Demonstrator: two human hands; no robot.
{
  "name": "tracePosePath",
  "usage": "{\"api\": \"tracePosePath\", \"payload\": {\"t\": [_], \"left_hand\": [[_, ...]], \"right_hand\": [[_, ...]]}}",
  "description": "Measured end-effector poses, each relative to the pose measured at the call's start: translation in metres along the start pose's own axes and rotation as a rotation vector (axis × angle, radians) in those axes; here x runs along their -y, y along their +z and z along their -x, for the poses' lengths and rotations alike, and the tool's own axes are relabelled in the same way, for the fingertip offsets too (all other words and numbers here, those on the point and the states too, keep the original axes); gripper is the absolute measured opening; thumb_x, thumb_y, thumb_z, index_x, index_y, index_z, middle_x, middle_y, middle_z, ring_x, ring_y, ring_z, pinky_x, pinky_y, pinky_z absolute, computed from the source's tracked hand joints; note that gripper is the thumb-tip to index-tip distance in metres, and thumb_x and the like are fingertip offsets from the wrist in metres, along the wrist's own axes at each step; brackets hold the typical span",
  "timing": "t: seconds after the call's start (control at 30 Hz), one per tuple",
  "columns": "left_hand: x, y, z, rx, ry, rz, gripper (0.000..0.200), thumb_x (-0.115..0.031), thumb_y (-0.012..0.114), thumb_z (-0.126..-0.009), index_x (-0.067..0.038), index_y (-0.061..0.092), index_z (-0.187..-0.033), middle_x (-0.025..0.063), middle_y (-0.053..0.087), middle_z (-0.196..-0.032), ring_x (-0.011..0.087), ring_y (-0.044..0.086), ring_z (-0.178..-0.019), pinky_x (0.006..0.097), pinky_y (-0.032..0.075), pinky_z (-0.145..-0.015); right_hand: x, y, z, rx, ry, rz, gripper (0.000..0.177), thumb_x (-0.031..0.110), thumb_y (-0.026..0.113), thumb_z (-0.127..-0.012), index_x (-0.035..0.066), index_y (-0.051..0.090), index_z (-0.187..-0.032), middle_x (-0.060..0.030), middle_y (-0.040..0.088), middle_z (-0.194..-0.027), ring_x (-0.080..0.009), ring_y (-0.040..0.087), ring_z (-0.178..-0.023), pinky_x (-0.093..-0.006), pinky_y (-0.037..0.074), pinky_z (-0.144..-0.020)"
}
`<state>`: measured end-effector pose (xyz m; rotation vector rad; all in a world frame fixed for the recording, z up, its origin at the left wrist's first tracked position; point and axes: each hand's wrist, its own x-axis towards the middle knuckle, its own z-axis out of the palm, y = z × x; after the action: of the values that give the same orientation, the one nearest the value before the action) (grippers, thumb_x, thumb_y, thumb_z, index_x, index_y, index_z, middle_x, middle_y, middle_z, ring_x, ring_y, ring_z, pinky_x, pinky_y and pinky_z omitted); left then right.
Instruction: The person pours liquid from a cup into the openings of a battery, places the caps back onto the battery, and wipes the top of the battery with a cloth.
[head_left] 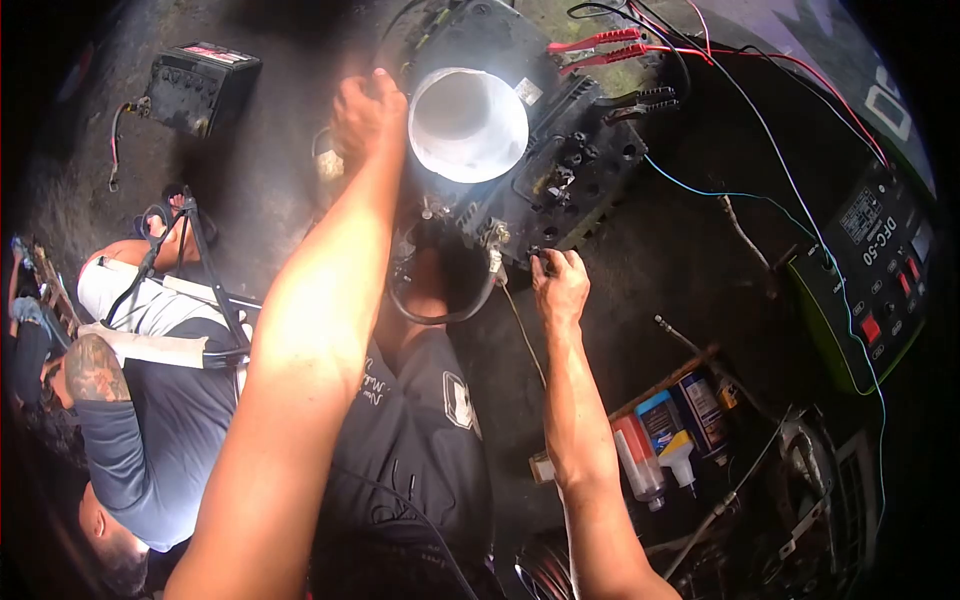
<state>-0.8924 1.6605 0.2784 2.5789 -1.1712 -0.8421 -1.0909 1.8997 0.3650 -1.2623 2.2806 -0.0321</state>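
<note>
Right hand [560,285] clamped on one battery [590,165] edge, left hand [368,112] curled beside one white funnel [467,125].

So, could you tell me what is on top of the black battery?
A white funnel sits on the battery, red clamps lying by its far edge. Whatever lies beneath the funnel is hidden.

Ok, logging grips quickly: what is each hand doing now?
Left hand: curled on the battery beside the funnel.
Right hand: closed on the battery's near edge.
</note>
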Motion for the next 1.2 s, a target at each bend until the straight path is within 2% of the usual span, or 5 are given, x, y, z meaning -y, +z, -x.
{"api": "tracePosePath", "payload": {"t": [0.37, 0.57, 0.77, 0.87, 1.2], "left_hand": [[-0.002, -0.002, 0.001, 0.013, -0.030, -0.018, 0.047, -0.048, 0.051, -0.084, -0.010, 0.059, -0.112, 0.0143, 0.060, -0.116, 0.0331, 0.054, -0.111, 0.0452, 0.041, -0.092], [-0.002, -0.003, 0.001, 0.010, -0.036, -0.031, 0.048, -0.047, 0.051, -0.084, -0.010, 0.058, -0.113, 0.0143, 0.059, -0.118, 0.0331, 0.054, -0.111, 0.0446, 0.041, -0.094], [-0.004, -0.005, 0.001, 0.038, -0.037, -0.037, 0.049, -0.047, 0.050, -0.084, -0.010, 0.057, -0.115, 0.0144, 0.058, -0.120, 0.0325, 0.052, -0.114, 0.0438, 0.040, -0.095], [-0.003, -0.006, 0.003, 0.058, -0.031, -0.008, 0.048, -0.046, 0.050, -0.084, -0.010, 0.057, -0.115, 0.0140, 0.058, -0.119, 0.0322, 0.051, -0.114, 0.0436, 0.040, -0.095], [-0.006, -0.007, 0.002, 0.043, -0.052, -0.036, 0.046, -0.045, 0.050, -0.084, -0.010, 0.058, -0.113, 0.0122, 0.060, -0.117, 0.0316, 0.054, -0.111, 0.0433, 0.041, -0.093]], "right_hand": [[0.023, 0.003, -0.004, 0.003, 0.357, -0.077, 0.023, 0.021, 0.077, -0.071, 0.002, 0.069, -0.081, -0.0130, 0.066, -0.076, -0.0269, 0.065, -0.069, -0.0374, 0.051, -0.067], [0.024, 0.014, -0.012, -0.015, 1.289, -0.894, 0.031, 0.029, 0.075, -0.077, -0.001, 0.071, -0.078, -0.0054, 0.065, -0.071, -0.0152, 0.057, -0.062, -0.0351, 0.049, -0.065], [-0.002, 0.011, 0.002, -0.032, 0.481, -0.148, 0.035, 0.029, 0.078, -0.074, -0.004, 0.070, -0.083, -0.0085, 0.066, -0.070, -0.0167, 0.059, -0.061, -0.0300, 0.048, -0.063], [0.027, -0.012, -0.011, 0.160, 0.730, -0.152, 0.040, 0.037, 0.075, -0.074, -0.001, 0.072, -0.089, -0.0178, 0.070, -0.086, -0.0265, 0.068, -0.083, -0.0348, 0.051, -0.078], [0.036, -0.001, -0.016, 0.116, 0.917, -0.217, 0.047, 0.039, 0.076, -0.073, -0.003, 0.071, -0.092, -0.0174, 0.070, -0.086, -0.0255, 0.067, -0.083, -0.0342, 0.049, -0.080]]}}
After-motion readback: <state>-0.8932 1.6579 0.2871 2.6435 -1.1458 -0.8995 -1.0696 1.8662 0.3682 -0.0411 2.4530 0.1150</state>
